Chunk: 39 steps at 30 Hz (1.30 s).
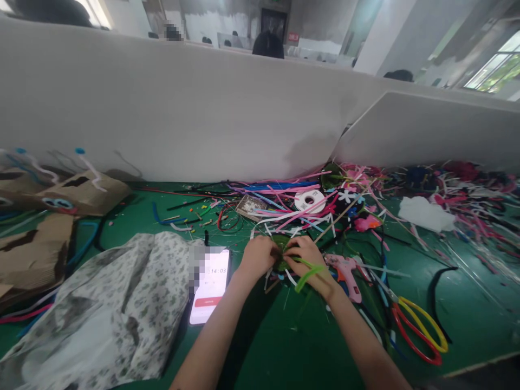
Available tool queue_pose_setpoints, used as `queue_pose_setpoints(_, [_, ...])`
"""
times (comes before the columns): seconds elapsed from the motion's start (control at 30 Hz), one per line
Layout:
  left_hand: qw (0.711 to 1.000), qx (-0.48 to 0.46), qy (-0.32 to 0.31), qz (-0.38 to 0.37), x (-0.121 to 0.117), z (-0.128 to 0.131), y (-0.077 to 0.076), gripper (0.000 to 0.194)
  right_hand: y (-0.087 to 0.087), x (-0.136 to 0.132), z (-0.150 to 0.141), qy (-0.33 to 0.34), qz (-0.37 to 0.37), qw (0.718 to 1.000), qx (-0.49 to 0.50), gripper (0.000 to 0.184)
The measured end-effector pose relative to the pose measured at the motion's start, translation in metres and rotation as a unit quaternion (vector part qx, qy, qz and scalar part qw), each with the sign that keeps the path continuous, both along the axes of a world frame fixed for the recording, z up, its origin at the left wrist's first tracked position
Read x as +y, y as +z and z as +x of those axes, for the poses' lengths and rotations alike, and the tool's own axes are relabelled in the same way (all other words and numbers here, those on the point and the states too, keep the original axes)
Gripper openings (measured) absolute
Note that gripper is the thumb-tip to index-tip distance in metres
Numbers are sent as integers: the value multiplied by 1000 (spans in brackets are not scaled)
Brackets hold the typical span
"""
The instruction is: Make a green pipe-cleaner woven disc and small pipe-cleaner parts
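Note:
My left hand (257, 255) and my right hand (309, 259) meet over a small round green piece (280, 242) on the green table (268, 336). Both hands are closed with fingers pinched on it. A light green pipe cleaner (307, 274) sticks out under my right hand, its end bent toward me. How far the pipe cleaner runs into the round piece is hidden by my fingers.
A phone (211, 285) with a lit screen lies left of my hands beside a floral cloth (122, 303). A pink glue gun (345, 271) and red-yellow scissors (418, 327) lie to the right. Pipe cleaners, strips and a tape roll (309, 200) litter the back. Brown paper crafts (60, 197) sit at left.

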<state>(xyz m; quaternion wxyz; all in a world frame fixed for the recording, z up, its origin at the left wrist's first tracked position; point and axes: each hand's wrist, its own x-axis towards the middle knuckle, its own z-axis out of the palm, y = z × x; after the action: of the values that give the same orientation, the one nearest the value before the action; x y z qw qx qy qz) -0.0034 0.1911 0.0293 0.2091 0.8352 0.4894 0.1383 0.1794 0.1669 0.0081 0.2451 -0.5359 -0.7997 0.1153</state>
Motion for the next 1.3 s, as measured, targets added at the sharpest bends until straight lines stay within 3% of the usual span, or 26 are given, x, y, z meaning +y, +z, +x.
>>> queue_pose_setpoints(0.3, [999,-33,-14,11,0,-9,13,17,1,3,-9,-54,13,998,-25,8])
queue_pose_setpoints(0.53, [996,-75,33,18,0,-28,34,16,-3,3,-12,-94,-4,995,-35,8])
queue_pose_setpoints(0.73, [995,-86,46,15,-2,-27,28,8,4,1,-17,-104,-2,993,-60,4])
queue_pose_setpoints(0.9, [987,-149,52,7,-1,-26,27,12,11,-2,-23,-108,12,992,-58,5])
queue_pose_setpoints(0.97, [982,-181,44,-4,-1,-29,30,12,13,-2,-23,-103,18,994,-42,6])
queue_pose_setpoints(1.17, [958,-277,46,-49,-4,-35,42,16,37,-12,-10,-111,58,990,63,43])
queue_pose_setpoints(1.3, [909,-393,12,-137,-13,-36,55,24,71,-30,-10,-156,113,949,251,50])
